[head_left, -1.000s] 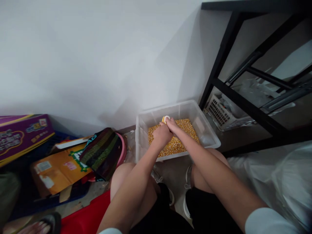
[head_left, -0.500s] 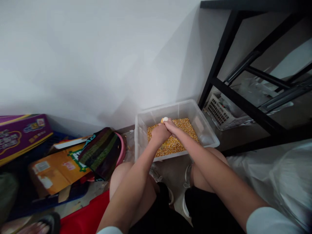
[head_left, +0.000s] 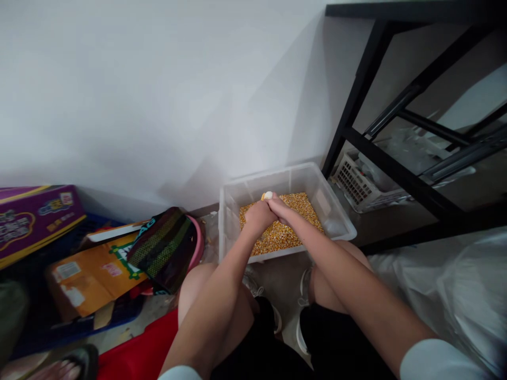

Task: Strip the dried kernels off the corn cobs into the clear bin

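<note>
Both hands are together over a clear plastic bin (head_left: 226,221) that holds loose yellow corn kernels (head_left: 285,236). My left hand (head_left: 260,215) is closed around a corn cob (head_left: 268,195). Against it, my right hand (head_left: 279,207) is closed on the same cob. Only the cob's pale end and a little yellow stick out beyond the fingers; the rest is hidden in my grip.
Left of the bin are a pink basin (head_left: 198,243) with a dark mesh bag (head_left: 164,248), an orange carton (head_left: 99,274) and a purple box (head_left: 39,219). A black metal frame (head_left: 390,161) and a white basket (head_left: 356,182) stand right. Another person's foot (head_left: 59,371) shows lower left.
The hands have shifted only very slightly against each other, still closed on the cob over the bin. Nothing else has visibly moved.
</note>
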Tool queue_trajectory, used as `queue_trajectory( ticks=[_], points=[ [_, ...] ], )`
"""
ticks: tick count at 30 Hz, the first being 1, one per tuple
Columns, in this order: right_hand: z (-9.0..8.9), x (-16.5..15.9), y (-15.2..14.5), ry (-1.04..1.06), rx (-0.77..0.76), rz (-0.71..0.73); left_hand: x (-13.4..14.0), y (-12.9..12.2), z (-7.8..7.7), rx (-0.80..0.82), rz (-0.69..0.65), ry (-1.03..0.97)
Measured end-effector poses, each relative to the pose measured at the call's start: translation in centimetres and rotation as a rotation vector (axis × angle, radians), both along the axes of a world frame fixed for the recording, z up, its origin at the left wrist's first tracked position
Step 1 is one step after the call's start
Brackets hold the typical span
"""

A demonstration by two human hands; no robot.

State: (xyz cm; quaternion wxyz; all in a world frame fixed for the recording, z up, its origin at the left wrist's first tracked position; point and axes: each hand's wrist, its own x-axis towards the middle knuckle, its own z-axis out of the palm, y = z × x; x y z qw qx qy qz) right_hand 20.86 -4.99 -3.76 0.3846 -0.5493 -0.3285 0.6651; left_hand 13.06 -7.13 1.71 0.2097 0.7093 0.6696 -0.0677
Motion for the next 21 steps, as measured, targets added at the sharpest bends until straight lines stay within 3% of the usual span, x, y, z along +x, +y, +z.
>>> queue_trajectory(
  ticks=[5, 11, 21],
  points=[
    [0.2, -0.2, 0.0, -0.032, 0.017, 0.014, 0.3, -0.3, 0.3, 0.022, -0.033, 0.015],
    [-0.7, 0.2, 0.6, -0.262, 0.056, 0.0, 0.5, -0.7, 0.2, 0.064, -0.016, 0.008],
    [-2.1, 0.7, 1.0, -0.465, -0.025, -0.097, 1.4, -1.4, 0.3, 0.093, -0.028, 0.058]
  ],
)
